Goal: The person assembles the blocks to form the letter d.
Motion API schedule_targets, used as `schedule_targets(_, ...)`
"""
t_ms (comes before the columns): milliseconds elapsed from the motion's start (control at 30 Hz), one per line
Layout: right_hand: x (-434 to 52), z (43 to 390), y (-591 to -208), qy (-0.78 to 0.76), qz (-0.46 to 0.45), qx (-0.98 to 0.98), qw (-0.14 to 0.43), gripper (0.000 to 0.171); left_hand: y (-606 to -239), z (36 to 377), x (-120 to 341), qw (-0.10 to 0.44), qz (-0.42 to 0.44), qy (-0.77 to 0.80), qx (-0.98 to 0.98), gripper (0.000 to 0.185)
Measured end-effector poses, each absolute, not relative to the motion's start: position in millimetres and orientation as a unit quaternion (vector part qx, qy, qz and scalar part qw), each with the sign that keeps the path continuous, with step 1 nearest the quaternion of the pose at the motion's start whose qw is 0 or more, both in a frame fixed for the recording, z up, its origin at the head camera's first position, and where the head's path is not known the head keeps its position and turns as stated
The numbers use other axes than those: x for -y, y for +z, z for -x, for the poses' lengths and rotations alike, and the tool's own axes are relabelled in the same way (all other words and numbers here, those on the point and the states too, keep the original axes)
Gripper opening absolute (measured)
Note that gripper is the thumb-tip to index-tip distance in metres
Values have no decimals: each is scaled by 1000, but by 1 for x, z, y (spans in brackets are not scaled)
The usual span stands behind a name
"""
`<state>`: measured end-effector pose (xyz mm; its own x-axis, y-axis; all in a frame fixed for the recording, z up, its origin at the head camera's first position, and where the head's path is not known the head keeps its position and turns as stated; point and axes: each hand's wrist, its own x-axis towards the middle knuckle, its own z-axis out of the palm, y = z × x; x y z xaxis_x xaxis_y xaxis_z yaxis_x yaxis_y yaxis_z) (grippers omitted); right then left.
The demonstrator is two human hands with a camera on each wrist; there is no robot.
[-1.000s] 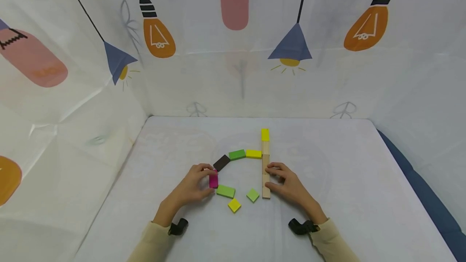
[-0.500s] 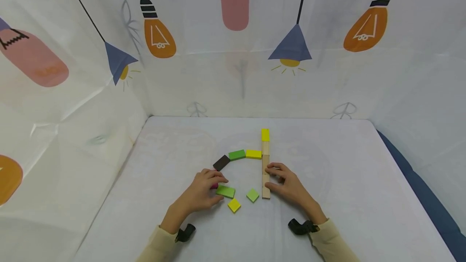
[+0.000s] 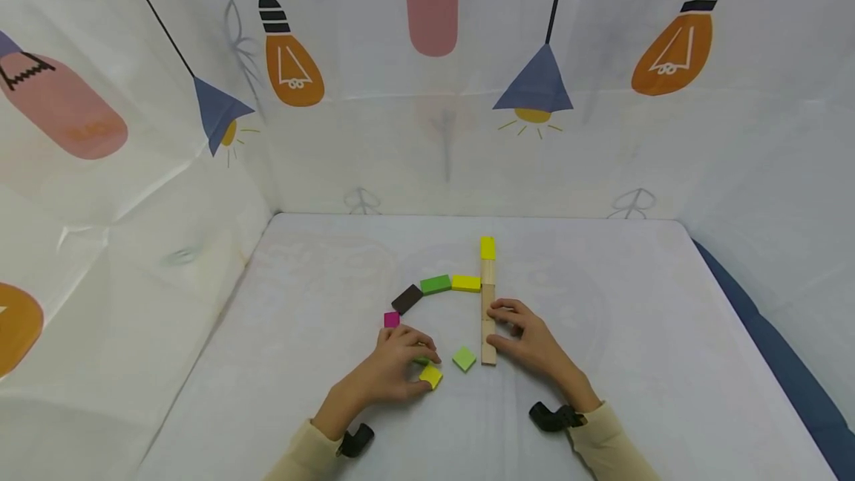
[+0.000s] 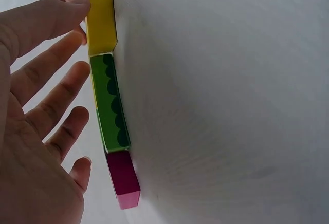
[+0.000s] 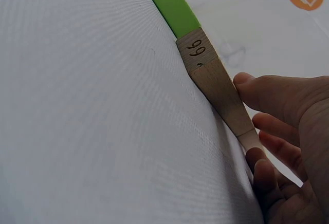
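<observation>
My left hand hovers over the lower left of a curve of coloured blocks, its thumb tip touching a yellow block. In the left wrist view its fingers are spread beside the yellow block, a green block and a magenta block. From the head, the hand mostly covers that green block. On the right, fingertips of my right hand rest against the side of a straight row of plain wooden blocks. Between the hands lies a light green block, apart from the wooden row in the head view.
A dark brown block, a green block and a yellow block continue the curve to the wooden row. Another yellow block tops that row. A white-covered table lies beneath, with a printed curtain behind.
My left hand has moved right and towards me, from the magenta block past the green block to the yellow one. The right hand stays where it was.
</observation>
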<state>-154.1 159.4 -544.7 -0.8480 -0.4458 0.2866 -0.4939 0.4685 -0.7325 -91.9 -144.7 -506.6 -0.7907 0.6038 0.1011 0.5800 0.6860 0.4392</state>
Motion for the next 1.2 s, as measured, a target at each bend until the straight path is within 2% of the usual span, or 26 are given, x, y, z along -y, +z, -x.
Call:
schedule_targets(467,-159,153,-544,436,-278,855,33,48,-506,94,135,16,-347,196,-917,26)
schedule_targets(633,-159,153,-544,434,-281,855,33,47,-498,98,130,31,-339,225,-913,26)
schedule_targets(833,-159,153,-544,436,-276,856,32,48,-489,109,124,19,-324,242,-914,27)
schedule_targets(1200,-160,154,-545,436,-271,858,25,48,-498,118,117,58,-290,230,-927,26)
